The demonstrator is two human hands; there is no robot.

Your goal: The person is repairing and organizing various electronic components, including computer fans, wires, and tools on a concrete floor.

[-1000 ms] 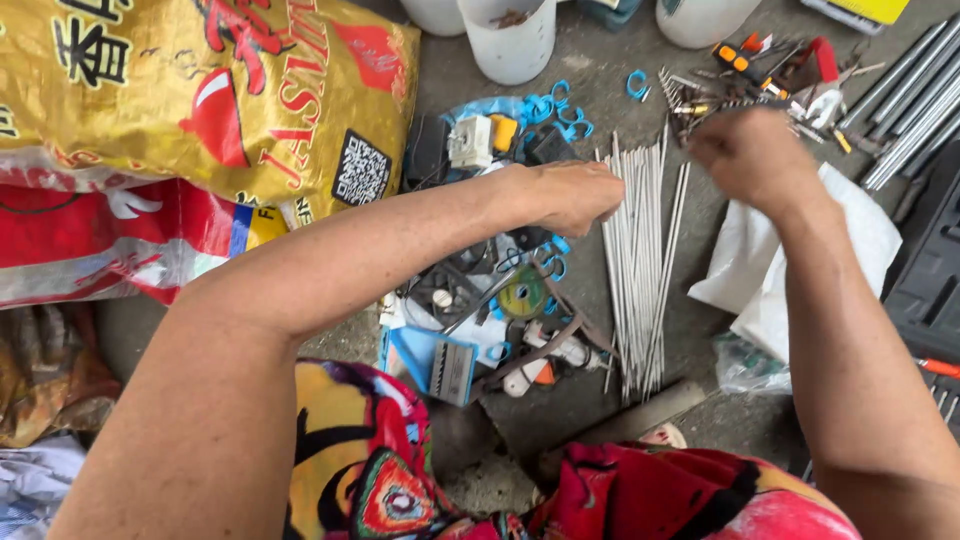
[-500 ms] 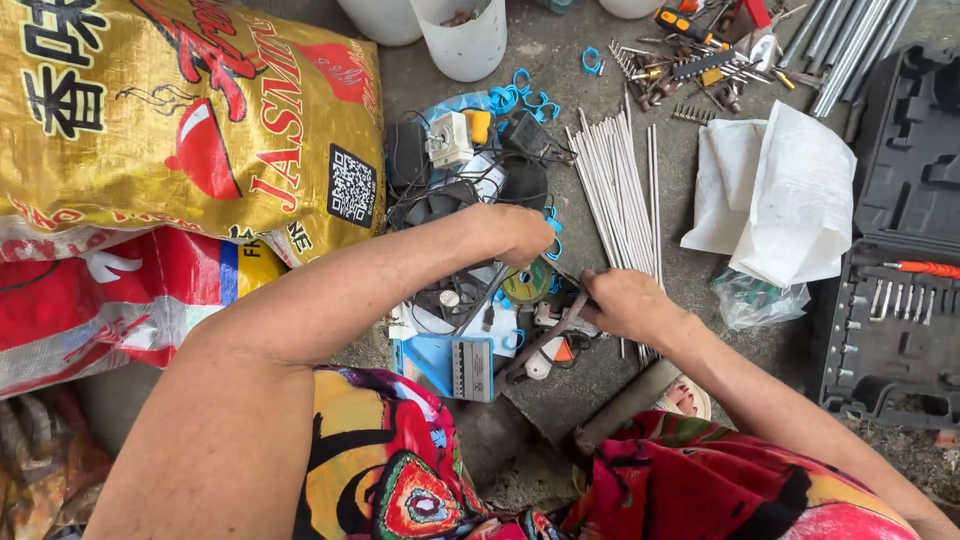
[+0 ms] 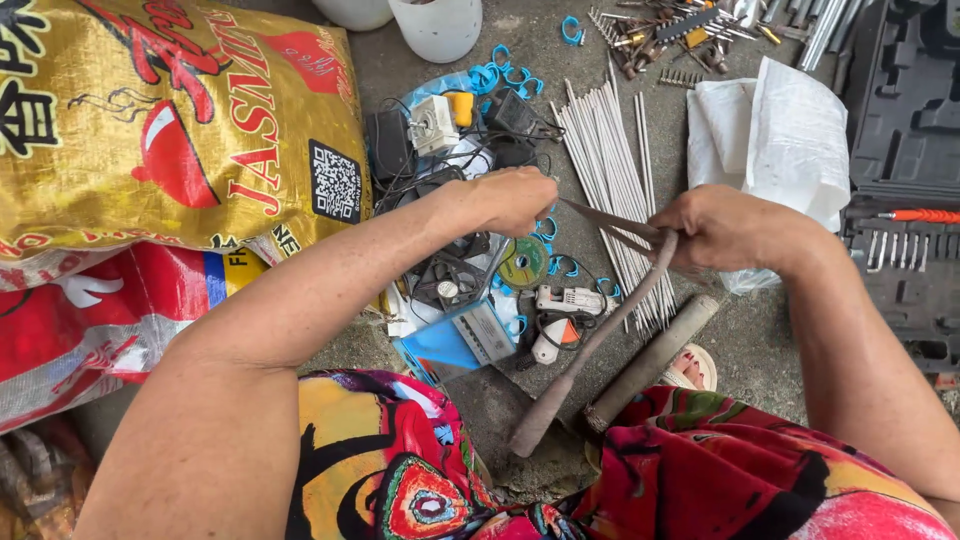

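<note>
Head view: compared with a second ago, the right hand (image 3: pixel 730 228) is no longer seen at 1 o'clock over the heap of screws and bits (image 3: pixel 670 30). Half a second ago it is seen low by the rods. Now it is raised to 3 o'clock of centre and closed around the upper end of a long-handled tool (image 3: pixel 600 330). The left hand (image 3: pixel 515 200) is held level with it, just left of centre, curled into a fist at the thin dark tips (image 3: pixel 605 215) of that tool. What exactly is pinched there cannot be told. From this it is judged that the reaching is over and the tool is now gripped by both hands.

The tool is held between the hands, and its handle slants down to 6 o'clock. The handle is round, dull and rust-brown, and the tips are flat, narrow and pointed. A grey, matte cylinder (image 3: pixel 650 360) is seen just beside it on the rough concrete. A bundle of thin, straight, pale metal rods (image 3: pixel 610 150) is laid out at 12 o'clock. Tangled black cables, a small fan (image 3: pixel 455 285) and a glossy green disc (image 3: pixel 523 262) are scattered below the left hand. A shiny gold woven sack (image 3: pixel 170 120) is seen at 10 o'clock, and a soft white plastic bag (image 3: pixel 790 140) at 2 o'clock.
</note>
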